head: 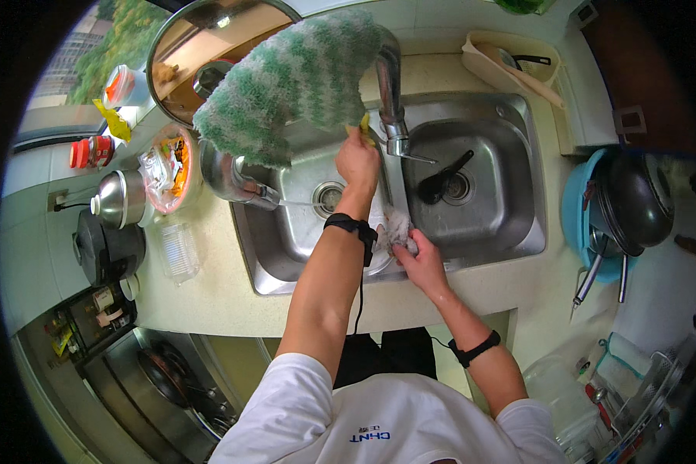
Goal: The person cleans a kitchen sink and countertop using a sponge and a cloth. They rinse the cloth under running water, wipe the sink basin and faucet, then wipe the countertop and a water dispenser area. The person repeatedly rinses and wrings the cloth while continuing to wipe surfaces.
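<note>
My left hand [358,159] reaches over the left sink basin [296,255], its fingers closed on a small yellow item [367,129], perhaps a sponge or cloth. Just above it hangs a green and white fluffy towel [296,81], draped over the chrome faucet pipe [388,75]. In my right hand [423,264] is a wet, greyish-white rag [397,229] near the sink divider. Beneath the rag, a pale rounded dish [383,264] shows partly; my left forearm covers some of it. Water [296,203] runs from the spout [264,194] towards the left drain [329,198].
A black-handled utensil [443,178] lies across the right basin [487,220]. Left of the sink stand a clear plastic box [178,252], a tub of packets [174,168] and a leaning glass lid [174,64]. Pans [632,203] rest in a blue basin [574,191] at right.
</note>
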